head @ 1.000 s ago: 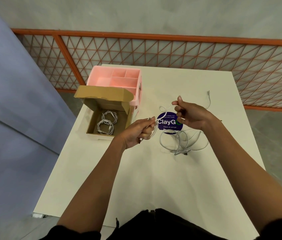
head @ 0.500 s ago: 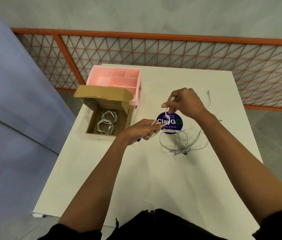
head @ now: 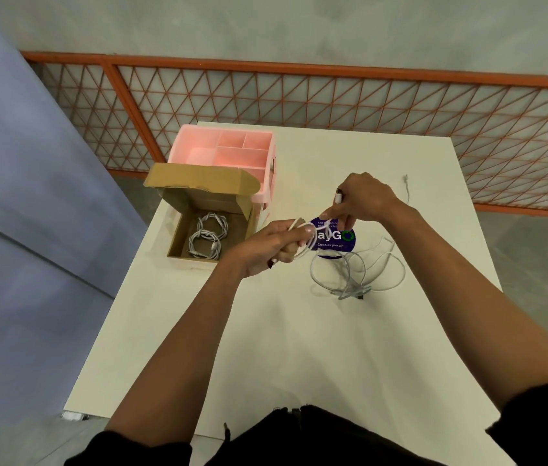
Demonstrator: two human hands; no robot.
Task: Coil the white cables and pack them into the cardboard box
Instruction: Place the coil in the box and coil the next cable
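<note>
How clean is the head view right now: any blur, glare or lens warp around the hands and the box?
Head view: even, soft light, no glare; faint shadows under the loose cables. Wide-angle warp bows the railing and table edges. Left hand, right hand and the cardboard box read sharply; the blue wall at left is smeared.

A white cable is being gripped in a small coil by the left hand, while its plug end is being pinched by the right hand just above a round purple sticker. More loose cables are lying on the white table below the right wrist. Two coiled cables are resting inside the open cardboard box, which is touching a pink organiser.
</note>
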